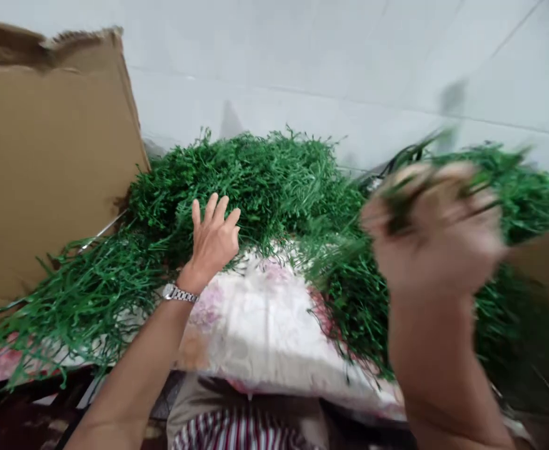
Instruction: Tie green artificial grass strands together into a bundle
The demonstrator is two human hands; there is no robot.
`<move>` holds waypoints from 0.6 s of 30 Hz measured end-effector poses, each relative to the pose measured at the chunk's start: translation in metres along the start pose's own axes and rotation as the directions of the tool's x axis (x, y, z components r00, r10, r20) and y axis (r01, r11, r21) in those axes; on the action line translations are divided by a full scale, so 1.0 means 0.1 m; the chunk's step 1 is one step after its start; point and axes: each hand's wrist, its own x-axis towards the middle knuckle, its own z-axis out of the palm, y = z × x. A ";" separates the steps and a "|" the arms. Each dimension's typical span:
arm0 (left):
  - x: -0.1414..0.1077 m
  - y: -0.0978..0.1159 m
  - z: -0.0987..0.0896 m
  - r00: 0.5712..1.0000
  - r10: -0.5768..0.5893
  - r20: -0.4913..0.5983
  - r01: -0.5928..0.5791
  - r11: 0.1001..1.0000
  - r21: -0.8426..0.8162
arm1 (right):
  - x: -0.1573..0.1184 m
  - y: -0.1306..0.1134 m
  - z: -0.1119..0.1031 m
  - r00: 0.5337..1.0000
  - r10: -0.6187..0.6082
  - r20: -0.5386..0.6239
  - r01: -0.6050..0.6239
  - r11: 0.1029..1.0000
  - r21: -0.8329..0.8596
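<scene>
My left hand (214,236), with a metal watch (181,293) at the wrist, has its fingers spread over the front edge of a large heap of green plastic-looking stems (265,175). Nothing is held in it. My right hand (436,231) is raised at the right and blurred by motion, its fingers curled round some green stems (403,200). Below that hand lies another pile of green stems (359,300). More loose stems (100,300) spread at the left, over the flowered cloth (265,319).
A big cardboard piece (54,162) stands at the left. Behind the heaps rises a pale tiled wall (302,56). More stems (532,187) and a brown cardboard piece (546,269) are at the right. Dark cables (399,159) show near the wall.
</scene>
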 end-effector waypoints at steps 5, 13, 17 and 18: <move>-0.46 0.38 0.06 0.965 0.198 0.171 -0.107 0.896 -0.432 | -1.02 0.49 0.55 0.957 0.062 0.285 -0.099 0.988 0.119; -1.00 0.50 0.22 0.786 0.346 0.513 -0.127 0.901 -0.415 | -1.80 0.74 0.51 0.897 0.044 0.440 0.049 0.979 -0.197; -1.12 0.49 0.20 0.872 0.234 0.430 -0.134 0.959 -0.250 | -2.01 0.68 0.40 0.817 0.030 0.576 0.203 0.919 -0.337; -1.16 0.47 0.17 0.898 0.197 0.393 -0.124 0.971 -0.203 | -2.05 0.67 0.38 0.795 0.037 0.605 0.222 0.911 -0.347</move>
